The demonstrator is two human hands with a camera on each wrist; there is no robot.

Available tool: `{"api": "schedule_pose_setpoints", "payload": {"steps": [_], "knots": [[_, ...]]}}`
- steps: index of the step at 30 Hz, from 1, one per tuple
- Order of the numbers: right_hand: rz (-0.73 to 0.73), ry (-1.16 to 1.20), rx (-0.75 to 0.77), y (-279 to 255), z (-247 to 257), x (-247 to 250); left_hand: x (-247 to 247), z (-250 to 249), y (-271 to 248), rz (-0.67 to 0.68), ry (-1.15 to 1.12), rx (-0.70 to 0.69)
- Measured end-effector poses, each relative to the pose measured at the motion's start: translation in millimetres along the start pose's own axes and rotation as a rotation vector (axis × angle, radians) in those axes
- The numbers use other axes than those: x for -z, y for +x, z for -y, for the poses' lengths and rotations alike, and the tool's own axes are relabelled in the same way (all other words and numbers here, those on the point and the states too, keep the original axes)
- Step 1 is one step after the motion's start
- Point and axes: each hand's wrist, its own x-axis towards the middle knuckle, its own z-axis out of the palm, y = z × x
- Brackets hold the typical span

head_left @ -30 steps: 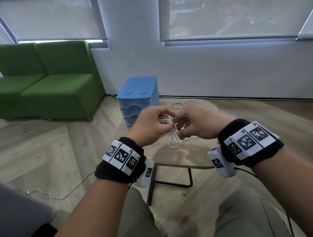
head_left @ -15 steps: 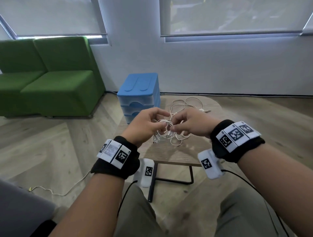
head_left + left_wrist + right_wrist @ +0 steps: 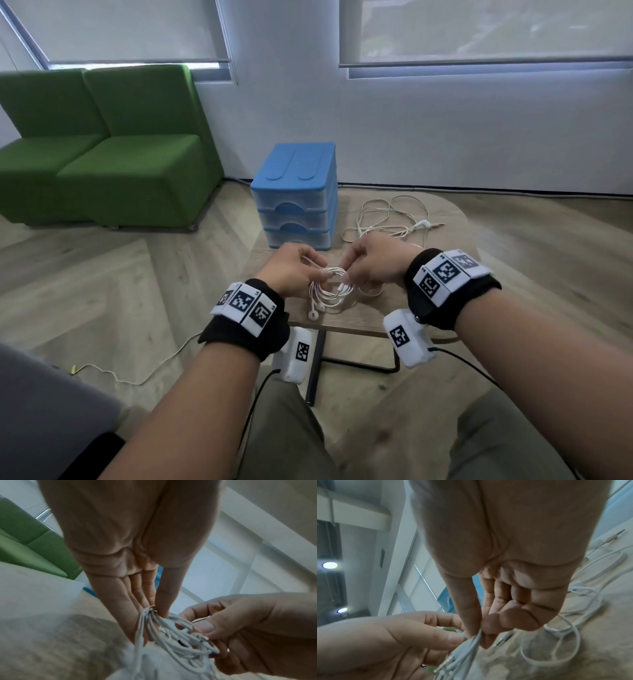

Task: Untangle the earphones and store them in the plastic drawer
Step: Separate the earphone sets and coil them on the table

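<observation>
A person sits at a small wooden table. Both hands are close together over the near part of the table, and each one pinches the same bunch of white earphones.

The left hand holds one side of the bunch. In the left wrist view its thumb and fingers come together on the cords at the tips. The right hand holds the other side. In the right wrist view its thumb and first finger squeeze several strands, and the other fingers are curled in.

The cords are looped many times and hang down from the hands onto the table. Two small earbuds dangle at the bottom of the bunch, just by the table's near edge. A thin metal plug sticks out in the middle of the loops.

A second white cord lies loose on the table behind the right hand, with its plug pointing right.

A blue drawer box stands on the far left part of the table, near the hands. It has three drawers, and all three look closed.

A green sofa stands on the wood floor to the left, by the wall. A thin wire lies on the floor at the lower left.
</observation>
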Motion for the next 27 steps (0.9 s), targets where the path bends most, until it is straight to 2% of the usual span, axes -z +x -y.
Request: {"api": "schedule_pose_setpoints", "payload": {"steps": [3, 7, 11, 17, 19, 23, 27], "knots": [[-0.052, -0.104, -0.019, 5.5, -1.6, -5.4, -3.1, 3.2, 6.4, -0.015, 0.12, -0.015], [-0.085, -0.123, -0.023, 10.5, -4.7, -12.1, -5.8, 5.1, 13.2, -0.072, 0.277, -0.055], [-0.246, -0.29, 0.095, 13.9, -5.3, -0.6, -8.7, 8.1, 17.5, -0.096, 0.396, -0.061], [-0.323, -0.403, 0.191, 4.2, -16.3, 33.9, -5.0, 2.0, 19.3, -0.069, 0.435, -0.08], [-0.311, -0.415, 0.184, 1.4, -23.5, 39.3, -2.4, -3.3, 18.9, -0.062, 0.443, -0.099], [-0.136, -0.53, 0.078, 0.2, -32.2, 31.5, -1.0, -15.7, 19.0, -0.091, 0.463, -0.149], [-0.153, -0.676, 0.072, 6.6, -34.4, 23.3, -6.2, -28.5, 15.0, -0.074, 0.467, -0.201]]}}
